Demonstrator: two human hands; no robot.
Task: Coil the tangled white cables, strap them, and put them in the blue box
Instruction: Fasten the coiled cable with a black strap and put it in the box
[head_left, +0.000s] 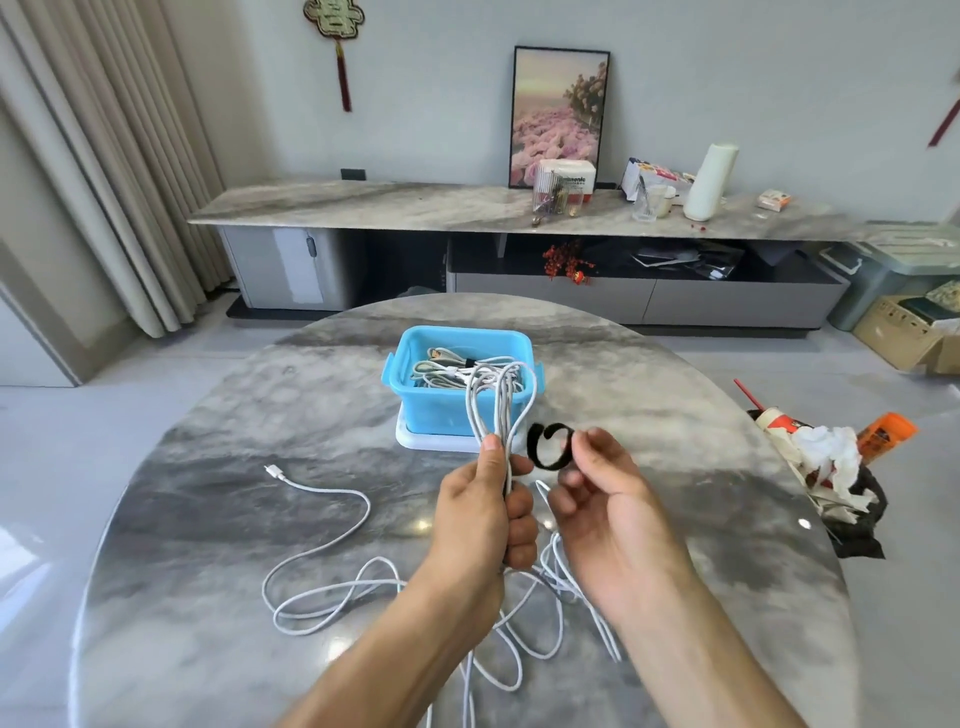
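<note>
At the centre of the frame, a bundle of thin white braided cable folded into long loops (496, 400) stands upright in the person's left hand (480, 512), whose fingers and thumb are curled tight around the bundle's lower part. The cable looks light, limp and springy, so the loops would likely slacken if released; the pinched waist just above the fist seems the best place to hold and bind. Just right of it, the right hand (605, 506) pinches one end of a curled black fabric strap (548, 446) between thumb and fingertips; it looks soft and floppy. Behind the bundle sits an open blue plastic box (460, 374), already holding coiled cables. More loose white cable (332, 582) sprawls tangled across the round grey marble table (208, 467), lower left and centre.
</note>
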